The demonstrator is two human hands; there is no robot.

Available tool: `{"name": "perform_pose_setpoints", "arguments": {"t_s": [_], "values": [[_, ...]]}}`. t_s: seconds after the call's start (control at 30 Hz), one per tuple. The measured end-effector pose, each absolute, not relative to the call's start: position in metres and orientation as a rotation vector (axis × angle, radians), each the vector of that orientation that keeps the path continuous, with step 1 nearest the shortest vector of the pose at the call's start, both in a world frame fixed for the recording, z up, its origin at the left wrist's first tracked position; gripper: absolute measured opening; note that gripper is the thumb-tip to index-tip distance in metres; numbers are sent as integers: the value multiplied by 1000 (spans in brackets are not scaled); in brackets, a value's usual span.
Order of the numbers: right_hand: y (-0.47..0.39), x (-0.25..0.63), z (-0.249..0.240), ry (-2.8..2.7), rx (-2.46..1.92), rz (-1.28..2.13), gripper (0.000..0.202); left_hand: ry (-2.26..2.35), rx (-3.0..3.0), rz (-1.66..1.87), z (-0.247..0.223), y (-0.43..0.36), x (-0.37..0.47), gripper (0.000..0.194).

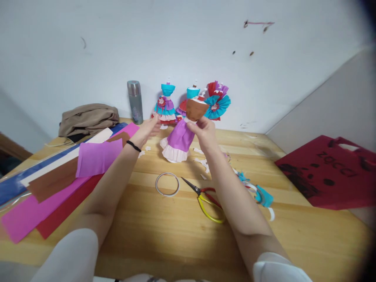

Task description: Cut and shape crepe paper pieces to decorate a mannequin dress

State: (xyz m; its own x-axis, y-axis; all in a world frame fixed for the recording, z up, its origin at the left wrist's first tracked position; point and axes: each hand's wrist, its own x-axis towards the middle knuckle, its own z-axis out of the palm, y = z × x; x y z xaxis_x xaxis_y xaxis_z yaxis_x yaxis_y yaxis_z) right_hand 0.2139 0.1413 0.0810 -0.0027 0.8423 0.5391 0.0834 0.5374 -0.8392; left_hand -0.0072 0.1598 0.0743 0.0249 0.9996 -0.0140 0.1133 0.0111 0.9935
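My right hand (pixel 205 132) grips a small paper dress (pixel 179 137) at its waist and holds it tilted above the table. This dress has a brown top, a purple skirt and a white ruffled hem. To its left my left hand (pixel 149 127) is stretched out with fingers apart, holding nothing. Behind that hand stands a finished-looking dress (pixel 163 103) in blue, purple and white. Another blue-topped dress (pixel 192 93) is partly hidden behind the held one. A dress with a big blue paper flower (pixel 217 105) stands at the right of the row.
Yellow-and-red-handled scissors (pixel 202 196) and a thin ring (pixel 167 184) lie in front. Crepe paper strips (pixel 58 176) spread over the left side, near a flask (pixel 135 102) and brown cloth (pixel 89 118). Paper scraps (pixel 264 196) and a red bag (pixel 329 172) are at right.
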Motion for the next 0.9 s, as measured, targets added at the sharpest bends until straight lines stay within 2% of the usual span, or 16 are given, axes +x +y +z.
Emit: {"name": "perform_pose_setpoints", "arguments": {"t_s": [0.1, 0.23, 0.47, 0.63, 0.77, 0.9], "values": [[140, 241, 86, -1373, -824, 658, 32, 1332, 1179, 963, 58, 163, -4, 59], [143, 268, 91, -1281, -807, 565, 31, 1068, 966, 729, 43, 158, 14, 51], [149, 280, 91, -1264, -790, 514, 41, 760, 784, 829, 36, 151, 43, 23], [150, 276, 90, -1253, -694, 518, 35, 712, 743, 878, 33, 151, 48, 7], [148, 274, 90, -1320, -742, 503, 35, 712, 706, 895, 29, 153, 50, 10], [147, 275, 88, -1355, -754, 516, 33, 719, 668, 932, 26, 156, 50, 22]]}}
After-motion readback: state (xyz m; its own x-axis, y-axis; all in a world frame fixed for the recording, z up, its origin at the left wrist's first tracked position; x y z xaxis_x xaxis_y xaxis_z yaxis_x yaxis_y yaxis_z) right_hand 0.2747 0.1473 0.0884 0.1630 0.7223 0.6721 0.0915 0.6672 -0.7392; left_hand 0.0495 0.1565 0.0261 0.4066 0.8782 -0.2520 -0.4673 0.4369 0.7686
